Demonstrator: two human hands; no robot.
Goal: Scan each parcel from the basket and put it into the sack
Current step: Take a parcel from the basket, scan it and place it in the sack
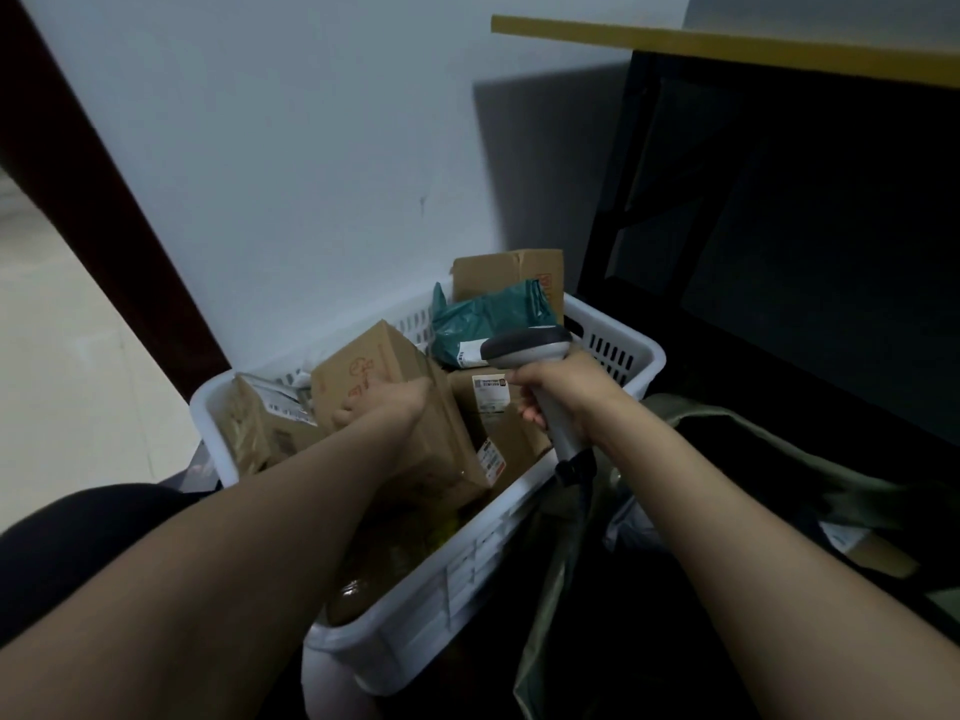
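A white slotted basket (pixel 467 569) in the middle holds several parcels. My left hand (pixel 387 405) grips a tilted brown cardboard box (pixel 436 433) with red markings, its fingers curled over the box's left face. My right hand (pixel 563 394) holds a grey handheld scanner (pixel 524 348) by its handle, head pointing left over the basket. Under the scanner lies a brown box with a white label (pixel 488 394). A green plastic mailer (pixel 493 317) and an upright cardboard box (pixel 509 272) sit at the basket's far end. The olive sack (pixel 727 433) gapes at the right.
A white wall stands behind the basket. A dark table frame with a yellow top (pixel 727 49) rises at the right, over the sack. Some parcels (pixel 872 556) lie inside the sack. A dark post (pixel 104 210) runs down the left, beside pale floor.
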